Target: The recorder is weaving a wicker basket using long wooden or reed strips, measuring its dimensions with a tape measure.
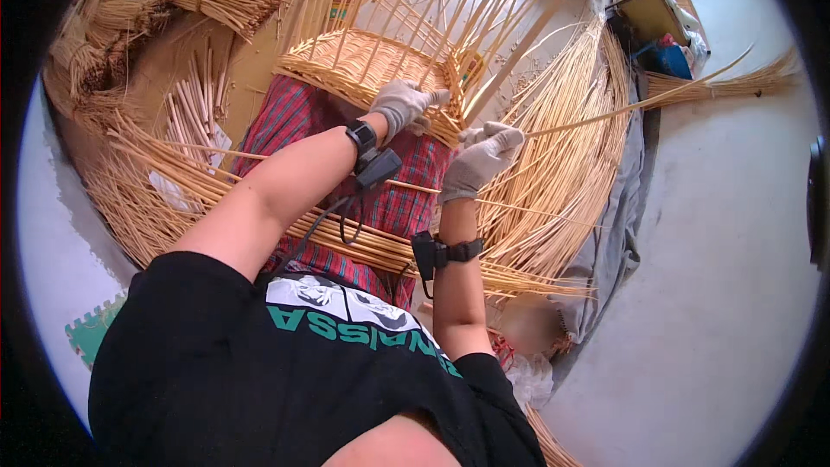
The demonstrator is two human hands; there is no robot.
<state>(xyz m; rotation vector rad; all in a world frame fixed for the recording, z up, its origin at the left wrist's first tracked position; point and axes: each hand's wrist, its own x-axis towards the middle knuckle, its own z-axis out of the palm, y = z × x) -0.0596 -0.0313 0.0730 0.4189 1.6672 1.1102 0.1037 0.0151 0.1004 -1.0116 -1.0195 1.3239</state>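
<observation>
Basket (pixel 363 60) touches plaid cloth (pixel 281 117); grey floor (pixel 718 207) bears stick bundles (pixel 735 84).

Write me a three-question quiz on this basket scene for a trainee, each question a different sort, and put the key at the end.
1. True or false: the left hand and the right hand both wear pale gloves.
2. The long rod that slants out toward the picture's right edge meets which hand? a) the left; b) the right; c) neither.
3. Fill in: the cloth beneath the woven basket has a red ____ pattern.

Key: 1. true; 2. b; 3. plaid.
</observation>
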